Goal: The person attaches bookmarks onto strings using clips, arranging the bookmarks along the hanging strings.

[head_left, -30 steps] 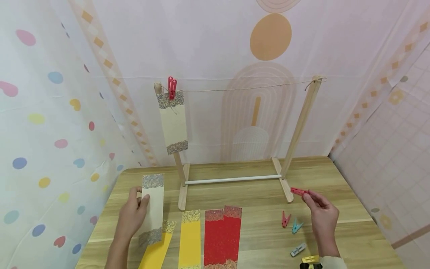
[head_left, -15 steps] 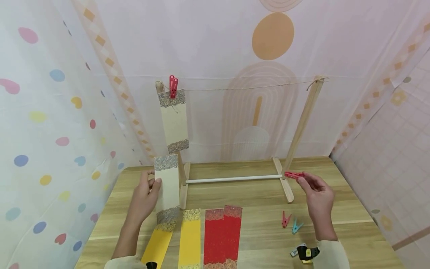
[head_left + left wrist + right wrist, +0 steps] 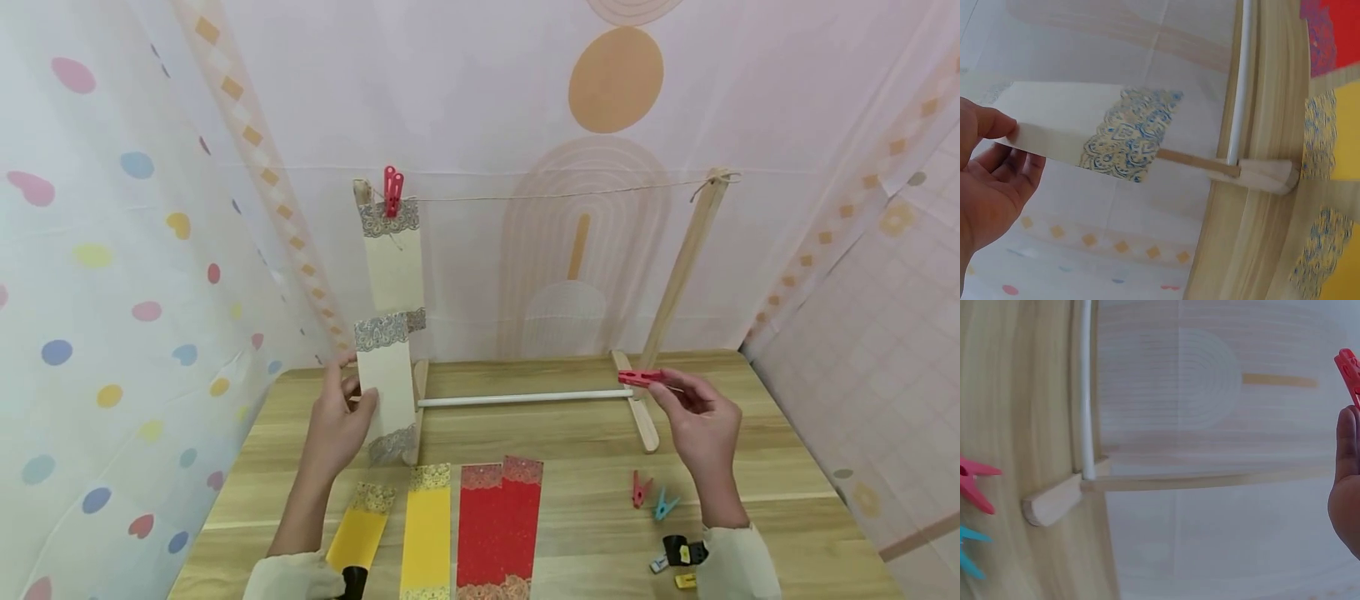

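My left hand [image 3: 339, 425] pinches the left edge of a cream paper strip [image 3: 386, 382] with patterned lace-like bands at both ends. The strip stands upright in front of the rack's left post and overlaps the lower end of a second cream strip [image 3: 395, 271]. That second strip hangs from the string [image 3: 540, 197] by a red clothespin [image 3: 392, 192]. On the right, my right hand [image 3: 701, 417] holds another red clothespin [image 3: 637, 378] between thumb and fingers, pointing left. Only part of this hand shows in the right wrist view, with its clothespin [image 3: 1349, 370] at the edge.
On the wooden table lie yellow strips [image 3: 427, 533] and red strips [image 3: 498, 525]. Loose at the right are a red clothespin [image 3: 640, 490], a blue one [image 3: 664, 504] and a yellow one [image 3: 686, 580]. A white rod [image 3: 525, 399] joins the wooden rack's feet.
My left hand has lifted the cream strip up and to the right, off the yellow strip towards the hanging one. The right hand has moved up and slightly left with its red clothespin.
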Available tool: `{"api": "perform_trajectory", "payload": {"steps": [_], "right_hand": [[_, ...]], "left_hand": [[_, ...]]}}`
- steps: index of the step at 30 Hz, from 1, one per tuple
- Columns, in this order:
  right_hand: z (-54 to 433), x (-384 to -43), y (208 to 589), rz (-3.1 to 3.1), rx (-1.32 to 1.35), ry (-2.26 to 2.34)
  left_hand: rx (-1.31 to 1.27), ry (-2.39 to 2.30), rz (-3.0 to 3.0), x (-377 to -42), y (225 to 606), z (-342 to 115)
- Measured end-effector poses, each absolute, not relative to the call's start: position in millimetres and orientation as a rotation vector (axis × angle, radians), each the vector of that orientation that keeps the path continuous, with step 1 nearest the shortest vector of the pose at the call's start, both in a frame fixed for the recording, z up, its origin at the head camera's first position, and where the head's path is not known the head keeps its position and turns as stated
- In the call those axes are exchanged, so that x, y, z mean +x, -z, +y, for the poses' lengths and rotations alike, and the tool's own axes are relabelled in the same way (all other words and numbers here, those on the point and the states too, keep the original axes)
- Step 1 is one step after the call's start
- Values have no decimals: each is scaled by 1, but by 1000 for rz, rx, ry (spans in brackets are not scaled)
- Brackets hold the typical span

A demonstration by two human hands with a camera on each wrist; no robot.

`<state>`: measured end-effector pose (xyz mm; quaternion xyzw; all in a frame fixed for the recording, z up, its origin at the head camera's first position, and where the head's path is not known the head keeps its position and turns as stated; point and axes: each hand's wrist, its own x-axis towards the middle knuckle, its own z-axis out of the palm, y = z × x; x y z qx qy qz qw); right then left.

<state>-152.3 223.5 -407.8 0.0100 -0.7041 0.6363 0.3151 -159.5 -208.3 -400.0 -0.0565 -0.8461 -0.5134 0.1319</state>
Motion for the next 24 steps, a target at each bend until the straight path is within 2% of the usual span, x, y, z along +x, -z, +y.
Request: {"api": "perform_trajectory", "payload": {"steps": [14,24], "right_hand": [[214,-169,387,-1810,288,-1685],[208,-179,375,-1800,351,-1626]], "left_hand": [[-298,1583,-2318,-177,391,-193],[-269,1605,-2273,-181,377,-186]]}}
